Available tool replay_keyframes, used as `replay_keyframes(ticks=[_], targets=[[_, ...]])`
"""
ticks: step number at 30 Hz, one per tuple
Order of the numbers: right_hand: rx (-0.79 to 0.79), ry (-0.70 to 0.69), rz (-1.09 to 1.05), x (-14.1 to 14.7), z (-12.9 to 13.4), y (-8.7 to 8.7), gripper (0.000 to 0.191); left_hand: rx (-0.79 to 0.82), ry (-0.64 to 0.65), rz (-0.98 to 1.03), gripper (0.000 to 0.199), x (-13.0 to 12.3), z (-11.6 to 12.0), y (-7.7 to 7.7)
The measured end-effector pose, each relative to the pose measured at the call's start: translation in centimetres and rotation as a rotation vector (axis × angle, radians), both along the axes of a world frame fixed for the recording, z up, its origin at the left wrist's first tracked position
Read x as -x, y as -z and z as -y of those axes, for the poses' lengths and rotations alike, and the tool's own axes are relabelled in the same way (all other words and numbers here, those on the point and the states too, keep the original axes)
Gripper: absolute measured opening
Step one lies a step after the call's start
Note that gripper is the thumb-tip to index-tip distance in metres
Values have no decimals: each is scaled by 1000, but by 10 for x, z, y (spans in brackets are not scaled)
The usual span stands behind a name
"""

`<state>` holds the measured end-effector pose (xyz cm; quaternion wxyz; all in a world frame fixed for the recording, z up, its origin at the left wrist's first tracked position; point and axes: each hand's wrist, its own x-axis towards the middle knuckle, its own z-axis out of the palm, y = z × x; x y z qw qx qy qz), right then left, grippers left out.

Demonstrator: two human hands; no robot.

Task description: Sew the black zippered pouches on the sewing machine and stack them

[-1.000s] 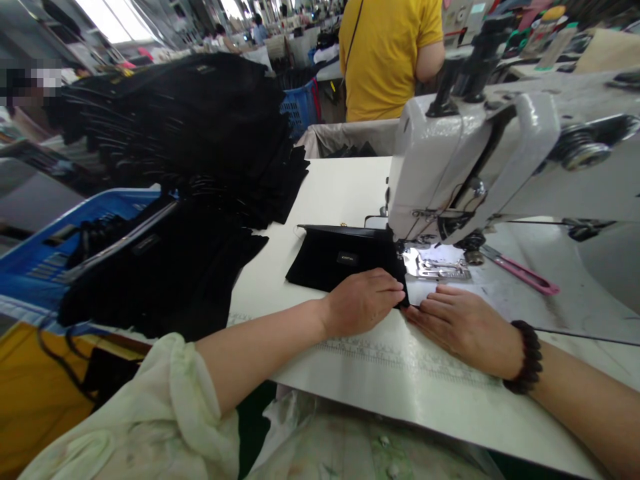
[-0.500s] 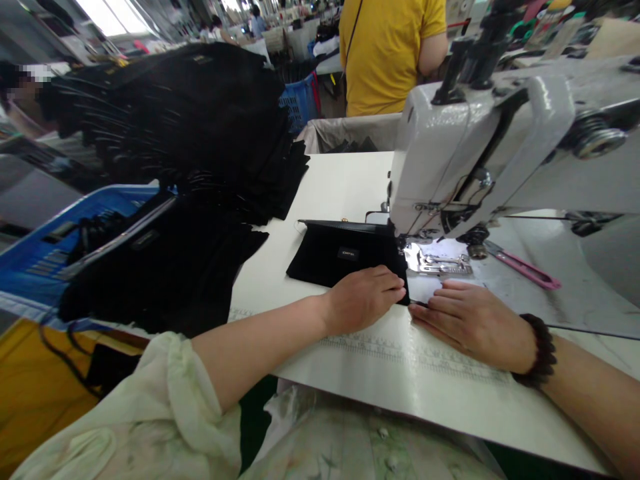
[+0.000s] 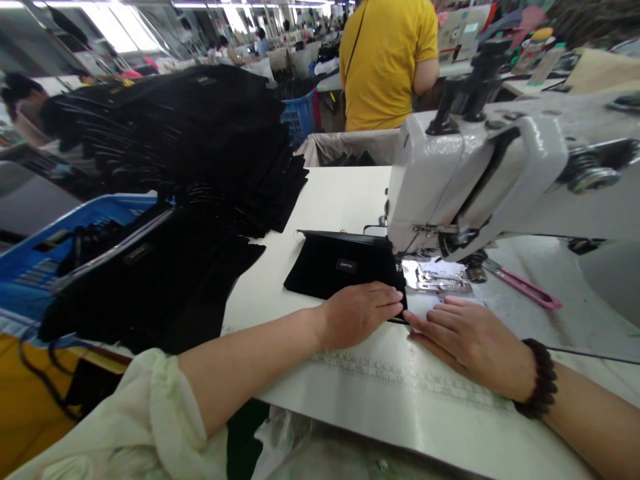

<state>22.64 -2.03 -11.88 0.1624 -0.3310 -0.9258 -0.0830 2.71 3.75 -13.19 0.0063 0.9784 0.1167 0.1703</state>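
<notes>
A black fabric pouch is laid flat on the white table at the centre of the frame, with its right edge set beside the needle area of the sewing machine. A small dark label is fixed to its upper face. The lower right part of the pouch is covered by the left hand, whose fingers are stretched out close together and unclenched, rested on the fabric; its thumb is hidden. The right hand is placed right of centre, palm down, with the foremost fingertip brought to the pouch's lower right corner; whether the corner is pinched cannot be told. A dark beaded bracelet is worn on the right wrist. A pink-handled tool is laid at the right of the frame, beyond the right hand. Printed ruler markings are crossed by the left forearm near the lower centre. The upper left is filled by a large pile of black pieces, and below it a blue basket is partly covered by more black fabric. At the top centre, a person in a yellow shirt is seen from behind, past a cloth-lined bin
</notes>
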Motion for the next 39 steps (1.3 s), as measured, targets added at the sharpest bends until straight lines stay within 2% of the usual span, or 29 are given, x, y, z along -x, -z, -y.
replay_keyframes(ticks=[7,16,28,39], targets=[[46,93,10,2,-5,5,27,-3,-16,-99,25,-5,-14,-2],[69,220,65,1,-8,10,34,2,-65,-95,21,-13,-33,-3],[70,213,47,1,-8,13,34,64,-146,-125,18,-24,-54,-5],[94,210,37,1,-7,13,33,106,-178,-114,21,-26,-57,-6]])
